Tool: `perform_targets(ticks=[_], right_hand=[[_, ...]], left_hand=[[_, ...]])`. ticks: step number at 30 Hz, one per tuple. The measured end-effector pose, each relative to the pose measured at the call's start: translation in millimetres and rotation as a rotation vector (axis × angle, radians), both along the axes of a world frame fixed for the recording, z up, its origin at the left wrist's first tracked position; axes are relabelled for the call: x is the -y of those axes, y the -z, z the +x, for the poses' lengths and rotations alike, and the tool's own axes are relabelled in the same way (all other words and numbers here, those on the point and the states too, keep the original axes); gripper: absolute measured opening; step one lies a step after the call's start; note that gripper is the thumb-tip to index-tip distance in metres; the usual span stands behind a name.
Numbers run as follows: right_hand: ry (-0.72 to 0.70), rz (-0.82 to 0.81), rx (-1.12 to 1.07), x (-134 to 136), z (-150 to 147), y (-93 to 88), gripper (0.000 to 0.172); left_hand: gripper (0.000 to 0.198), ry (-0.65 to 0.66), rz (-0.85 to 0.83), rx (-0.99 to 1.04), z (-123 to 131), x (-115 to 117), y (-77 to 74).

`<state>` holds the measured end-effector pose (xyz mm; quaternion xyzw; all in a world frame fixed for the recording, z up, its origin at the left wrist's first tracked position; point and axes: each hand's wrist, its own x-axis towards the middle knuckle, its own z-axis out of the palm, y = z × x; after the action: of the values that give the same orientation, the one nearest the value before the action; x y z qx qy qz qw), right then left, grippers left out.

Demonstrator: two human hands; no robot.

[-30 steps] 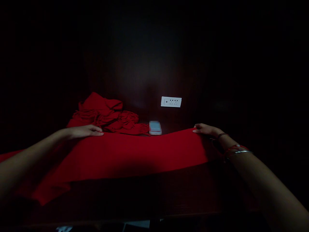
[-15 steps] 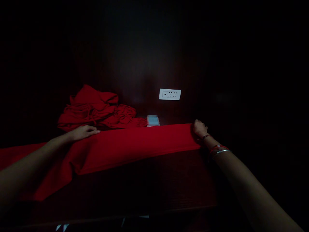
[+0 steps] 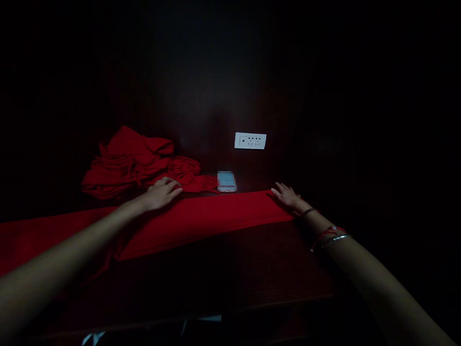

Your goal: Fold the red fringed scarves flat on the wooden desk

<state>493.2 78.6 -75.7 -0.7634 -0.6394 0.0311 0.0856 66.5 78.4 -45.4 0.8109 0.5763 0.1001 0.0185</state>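
Note:
A long red scarf (image 3: 209,216) lies stretched across a dark wooden table (image 3: 230,278). My left hand (image 3: 163,192) rests palm down on its far edge left of the middle, fingers loosely curled with nothing in them. At the scarf's right end my right hand (image 3: 288,197) lies flat with fingers spread; bracelets circle that wrist. A heap of crumpled red fringed scarves (image 3: 137,163) sits just behind my left hand.
A white wall socket (image 3: 250,141) is set in the dark panel behind the table. A small pale blurred object (image 3: 226,181) sits below it, beside the heap's fringe. The room is very dark. The table's front edge (image 3: 252,307) runs near me.
My left hand slid to the right along the scarf's far edge. My right hand, bunched at the scarf's end half a second ago, now lies flat with fingers spread. The scarf lies flatter.

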Motion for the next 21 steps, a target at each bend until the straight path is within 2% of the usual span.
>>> perform_targets(ticks=[3,6,8,11,15,16,19,21], right_hand=[[-0.064,-0.168,0.018,5,-4,5.9,0.065],[-0.014,-0.212,0.051,5,8,14.2,0.062],[0.022,-0.207,0.066,3,19,16.2,0.059],[0.041,-0.175,0.09,5,28,13.2,0.057],[0.05,-0.075,0.078,25,7,3.2,0.06],[-0.005,-0.058,0.064,33,-3,1.1,0.061],[-0.293,-0.095,0.034,58,-35,-0.1,0.06],[-0.396,-0.151,0.055,70,-49,3.5,0.059]], left_hand=[[0.056,0.134,-0.018,0.032,66,17,17.7],[0.061,0.181,-0.095,-0.047,101,27,41.6],[0.062,0.178,-0.109,-0.082,105,28,51.7],[0.06,0.171,-0.093,-0.096,100,25,55.0],[0.059,0.159,-0.082,-0.106,98,25,51.5],[0.058,0.158,-0.086,-0.108,99,25,51.0],[0.059,0.166,-0.096,-0.113,102,26,50.2],[0.06,0.168,-0.096,-0.102,103,27,49.6]])
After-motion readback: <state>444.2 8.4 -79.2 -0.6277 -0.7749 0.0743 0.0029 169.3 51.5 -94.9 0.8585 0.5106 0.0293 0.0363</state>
